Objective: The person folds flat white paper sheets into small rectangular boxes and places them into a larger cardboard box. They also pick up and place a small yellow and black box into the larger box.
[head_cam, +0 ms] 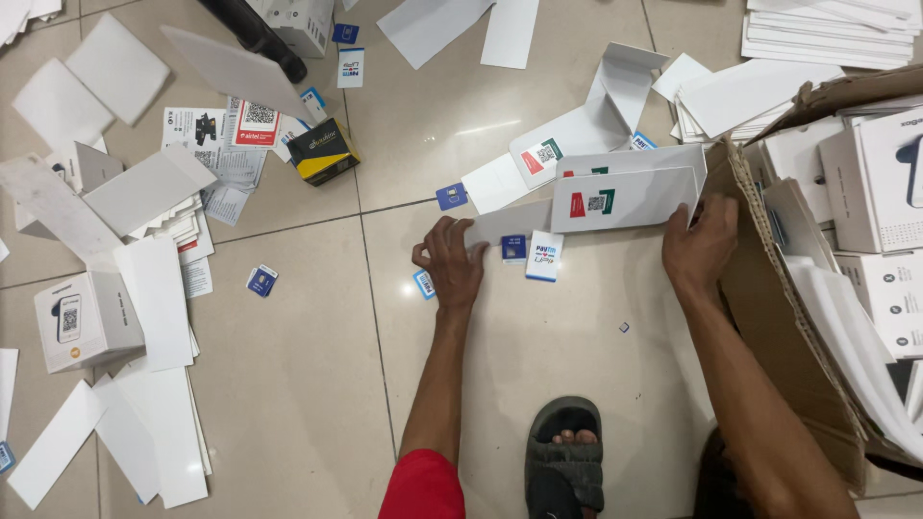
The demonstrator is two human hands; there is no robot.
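A long white folded card sleeve (615,197) with red and green marks lies on the tiled floor between my hands. My left hand (450,261) presses down on its left flap, fingers curled over the edge. At its right end, my right hand (699,245) grips it beside the open cardboard box (769,288). Small blue and white cards (543,255) lie just under the sleeve.
White boxes (875,183) fill the cardboard box at right. Loose white cards and sheets (154,288) scatter at left, with a small white box (85,320) and a black-and-yellow box (323,151). A stack of white sheets (827,34) sits top right. My sandalled foot (565,452) is below.
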